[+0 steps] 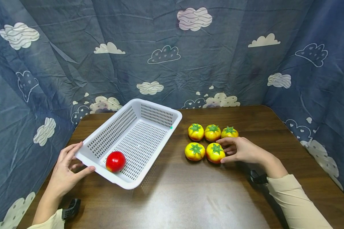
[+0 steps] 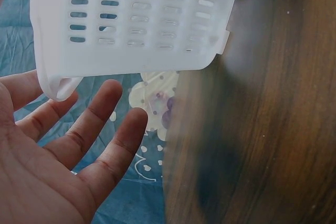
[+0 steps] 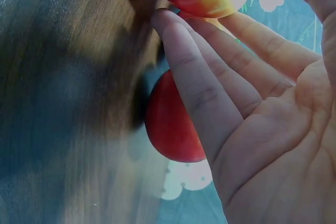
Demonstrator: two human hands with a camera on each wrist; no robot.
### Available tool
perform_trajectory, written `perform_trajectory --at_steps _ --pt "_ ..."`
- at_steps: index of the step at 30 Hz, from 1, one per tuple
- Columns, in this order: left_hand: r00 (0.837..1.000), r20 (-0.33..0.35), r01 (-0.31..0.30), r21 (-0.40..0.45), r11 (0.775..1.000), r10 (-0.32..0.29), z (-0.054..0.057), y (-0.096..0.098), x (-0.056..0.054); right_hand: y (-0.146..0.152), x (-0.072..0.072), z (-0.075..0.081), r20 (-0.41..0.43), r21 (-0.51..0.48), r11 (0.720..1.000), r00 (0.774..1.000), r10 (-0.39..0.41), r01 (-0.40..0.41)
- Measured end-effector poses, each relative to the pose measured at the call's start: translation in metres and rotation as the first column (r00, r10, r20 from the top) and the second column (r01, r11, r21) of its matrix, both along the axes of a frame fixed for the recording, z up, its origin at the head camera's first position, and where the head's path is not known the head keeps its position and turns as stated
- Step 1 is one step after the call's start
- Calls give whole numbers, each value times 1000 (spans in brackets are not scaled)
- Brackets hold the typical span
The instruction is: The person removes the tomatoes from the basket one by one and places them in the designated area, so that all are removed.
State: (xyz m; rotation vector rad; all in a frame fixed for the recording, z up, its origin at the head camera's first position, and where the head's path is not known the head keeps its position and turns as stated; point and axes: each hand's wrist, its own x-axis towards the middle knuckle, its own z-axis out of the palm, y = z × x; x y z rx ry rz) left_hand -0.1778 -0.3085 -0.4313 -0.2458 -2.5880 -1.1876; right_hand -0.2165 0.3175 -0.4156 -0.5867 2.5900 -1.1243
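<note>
In the head view, my left hand (image 1: 63,171) is at the near-left end of a white perforated plastic basket (image 1: 152,160). Its thumb and index finger touch the rim; in the left wrist view the other fingers spread straight below the rim (image 2: 64,87). A red tomato (image 1: 116,161) lies inside, near that end. My right hand (image 1: 240,149) reaches from the right to a yellow-and-red tomato (image 1: 215,153) with a green star-shaped top. Thumb tip and index tip are right at its side, and the right wrist view shows the fingers (image 3: 202,85) extended beside it.
Beside that tomato sits another one (image 1: 195,151). Three similar tomatoes (image 1: 196,132) form a row behind them. All rest on a dark brown wooden table (image 1: 195,197). A blue cloud-patterned curtain (image 1: 160,76) hangs around the table's back and sides.
</note>
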Motion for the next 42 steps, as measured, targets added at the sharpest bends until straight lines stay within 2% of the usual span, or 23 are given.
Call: perform_trajectory --at_steps 18,26,32,42 --pt "1000 10 -5 -1 1000 5 0 0 0 1 0 1 6 16 1000 1000 -6 6" --pt "1000 0 -1 1 1000 1 0 -1 -1 3 0 7 -6 38 999 1000 -15 15" --pt "1000 -9 2 1 1000 -2 0 -1 0 4 -1 17 -21 30 999 1000 -22 23" --pt "1000 -5 -1 -4 1000 1 0 -1 -1 -3 -5 43 -81 69 997 996 -33 39"
